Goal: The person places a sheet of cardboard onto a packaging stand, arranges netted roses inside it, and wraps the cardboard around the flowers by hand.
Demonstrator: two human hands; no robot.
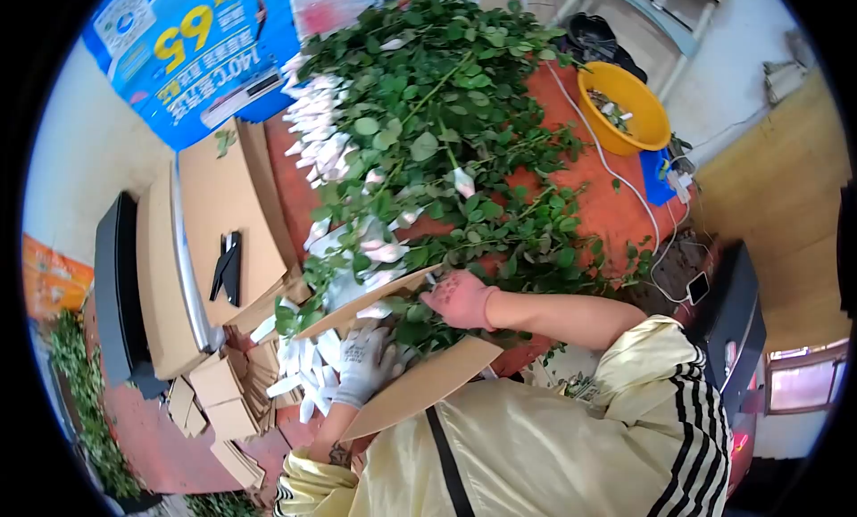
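My left hand (364, 365), in a white-grey glove, lies over the stems beside several white-wrapped rose buds (308, 371), between two cardboard flaps. What it holds, if anything, is hidden. My right hand (459, 299), in a pink glove, has its fingers curled at the end of the upper cardboard flap (366, 300). The lower cardboard flap (424, 385) rests against my body. Green leaves and stems (420, 325) lie between the flaps, below my right hand. A big heap of leafy roses (428, 97) with wrapped buds covers the table beyond.
On the left are stacked cardboard sheets (214, 195), a black stapler (228, 267) and small cardboard pieces (223, 392). A yellow basin (656, 129), a white cable (616, 164) and a phone (698, 288) are at the right. A blue printed sheet (192, 53) stands behind.
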